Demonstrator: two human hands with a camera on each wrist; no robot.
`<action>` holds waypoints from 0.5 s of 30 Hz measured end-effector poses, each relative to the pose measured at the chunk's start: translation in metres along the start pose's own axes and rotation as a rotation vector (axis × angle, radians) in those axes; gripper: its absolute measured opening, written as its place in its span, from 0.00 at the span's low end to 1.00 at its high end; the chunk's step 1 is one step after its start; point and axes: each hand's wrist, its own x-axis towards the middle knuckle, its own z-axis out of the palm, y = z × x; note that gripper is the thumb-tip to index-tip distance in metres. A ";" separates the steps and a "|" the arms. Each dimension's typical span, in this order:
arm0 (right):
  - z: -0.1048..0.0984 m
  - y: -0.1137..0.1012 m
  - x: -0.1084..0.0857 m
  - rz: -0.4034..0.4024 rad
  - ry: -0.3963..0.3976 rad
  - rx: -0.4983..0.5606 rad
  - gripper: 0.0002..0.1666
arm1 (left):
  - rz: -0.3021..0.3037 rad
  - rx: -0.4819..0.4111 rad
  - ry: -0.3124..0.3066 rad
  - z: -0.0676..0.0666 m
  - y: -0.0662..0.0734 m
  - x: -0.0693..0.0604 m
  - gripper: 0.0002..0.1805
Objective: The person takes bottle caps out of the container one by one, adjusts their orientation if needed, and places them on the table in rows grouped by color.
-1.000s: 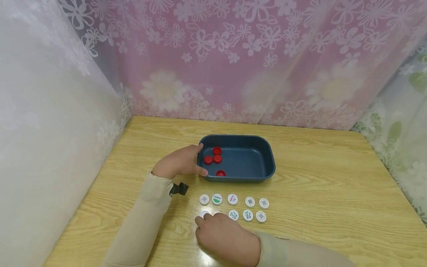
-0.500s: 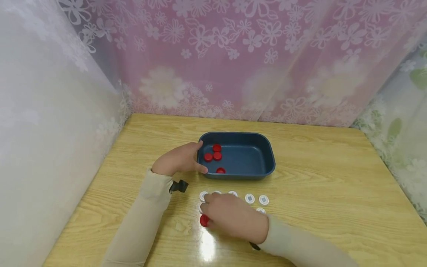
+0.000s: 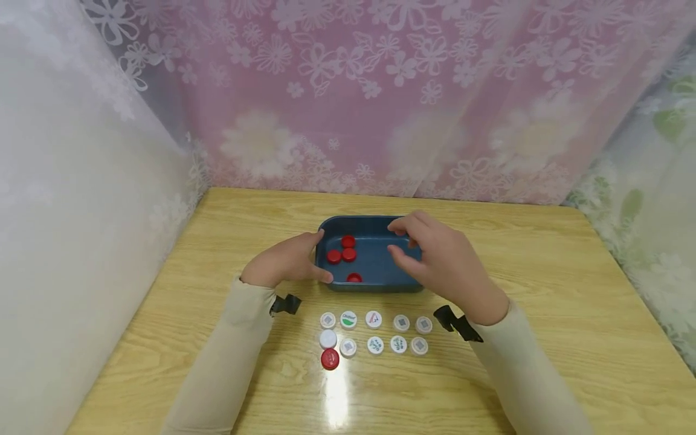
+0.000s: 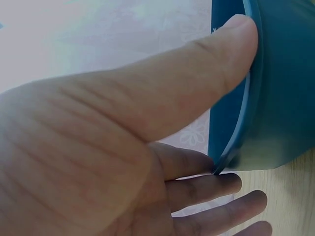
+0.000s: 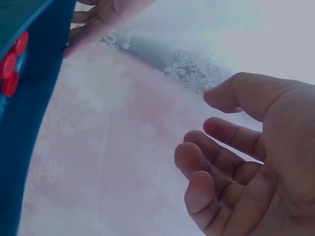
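Observation:
A dark blue plastic tray (image 3: 380,287) stands on the table, with several red bottle caps (image 3: 349,255) in its left part. My left hand (image 3: 285,260) is spread across the tray's left end, its thumb (image 4: 236,42) touching the rim and its index fingertip at the edge too. Over the tray's right part hovers my right hand (image 3: 443,257), fingers loosely bent and apart from the thumb, nothing between them. In front of the tray lie white round caps, including a green-marked one (image 3: 348,319), in two rows. A red cap (image 3: 330,359) lies below a plain white one (image 3: 328,339).
The wooden table (image 3: 544,272) ends at a pink flowered curtain (image 3: 359,121) at the back. Pale curtains hang on the left (image 3: 81,211) and right (image 3: 641,211). A black strap (image 3: 459,324) sticks out at my right wrist, another (image 3: 285,304) at my left.
My right hand has moved from the white caps up and right to above the tray. A red cap, first seen half a second ago, now lies uncovered below the white caps. My left hand stays put.

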 end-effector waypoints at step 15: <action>0.037 0.014 0.023 -0.025 -0.197 -0.042 0.22 | 0.027 -0.013 0.002 -0.001 0.000 0.000 0.60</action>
